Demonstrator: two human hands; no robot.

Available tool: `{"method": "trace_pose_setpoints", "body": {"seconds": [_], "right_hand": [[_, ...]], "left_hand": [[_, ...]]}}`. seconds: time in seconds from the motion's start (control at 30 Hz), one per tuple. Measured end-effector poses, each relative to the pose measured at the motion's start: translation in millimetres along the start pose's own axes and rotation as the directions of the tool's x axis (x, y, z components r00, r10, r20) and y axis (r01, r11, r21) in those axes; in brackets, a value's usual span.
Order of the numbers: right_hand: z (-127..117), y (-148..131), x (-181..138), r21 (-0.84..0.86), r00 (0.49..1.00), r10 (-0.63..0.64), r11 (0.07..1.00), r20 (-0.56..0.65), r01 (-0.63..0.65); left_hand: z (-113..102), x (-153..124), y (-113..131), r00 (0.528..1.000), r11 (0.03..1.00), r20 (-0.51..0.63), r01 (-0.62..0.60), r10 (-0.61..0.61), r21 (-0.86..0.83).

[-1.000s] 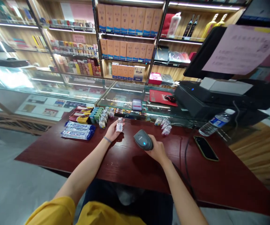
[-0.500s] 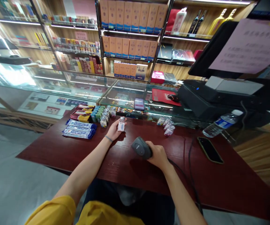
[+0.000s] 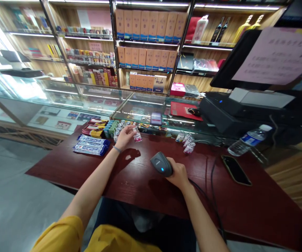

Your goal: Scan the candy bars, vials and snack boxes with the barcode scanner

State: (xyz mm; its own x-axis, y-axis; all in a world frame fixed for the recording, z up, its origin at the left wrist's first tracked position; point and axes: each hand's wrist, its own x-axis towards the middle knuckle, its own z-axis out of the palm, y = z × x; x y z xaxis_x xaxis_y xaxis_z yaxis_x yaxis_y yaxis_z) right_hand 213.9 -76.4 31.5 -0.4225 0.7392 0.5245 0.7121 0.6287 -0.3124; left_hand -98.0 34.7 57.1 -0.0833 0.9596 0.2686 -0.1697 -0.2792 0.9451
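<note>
My left hand (image 3: 124, 138) pinches a small bottle (image 3: 137, 135) near its top, above the worktop (image 3: 116, 192) and beside the clustered jars (image 3: 116, 135); my right hand (image 3: 177, 172), well apart, wraps around a scanner (image 3: 161, 163); best, I judge, to hold the bottle steady, fingers clear of its label, scanner squarely facing it.

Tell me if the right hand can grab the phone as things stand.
Probably not without freeing itself first: the right hand is closed around the scanner, so its grip is taken. The phone lies uncovered, though a cable runs between them.
</note>
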Motion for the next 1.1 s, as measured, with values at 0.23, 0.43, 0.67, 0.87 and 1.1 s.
{"method": "trace_pose_setpoints", "body": {"seconds": [0.23, 0.43, 0.67, 0.87, 1.1], "right_hand": [[-1.6, 1.7, -0.2, -0.008, 0.999, -0.025, 1.000, -0.026, 0.025], [-0.8, 2.9, -0.8, -0.010, 0.999, -0.029, 1.000, -0.045, 0.029], [-2.3, 1.7, -0.6, 0.019, 0.999, -0.019, 1.000, -0.035, 0.020], [-3.9, -0.5, 0.7, 0.013, 0.999, -0.026, 1.000, -0.043, 0.027], [-2.0, 1.0, 0.8, 0.005, 0.999, -0.029, 1.000, -0.041, 0.030]], "left_hand": [[-34.9, 55.8, 47.3, 0.919, 0.589, 0.383, -0.362, 0.095, 0.723], [-46.8, 75.3, 39.6, 0.904, 0.362, 0.426, -0.389, -0.025, 0.847], [-57.0, 76.3, 21.5, 0.921, 0.096, 0.389, -0.385, -0.016, 0.918], [-61.3, 75.3, 18.7, 0.924, -0.026, 0.382, -0.382, 0.000, 0.924], [-61.6, 73.5, 21.4, 0.943, 0.006, 0.334, -0.334, -0.002, 0.943]]}}
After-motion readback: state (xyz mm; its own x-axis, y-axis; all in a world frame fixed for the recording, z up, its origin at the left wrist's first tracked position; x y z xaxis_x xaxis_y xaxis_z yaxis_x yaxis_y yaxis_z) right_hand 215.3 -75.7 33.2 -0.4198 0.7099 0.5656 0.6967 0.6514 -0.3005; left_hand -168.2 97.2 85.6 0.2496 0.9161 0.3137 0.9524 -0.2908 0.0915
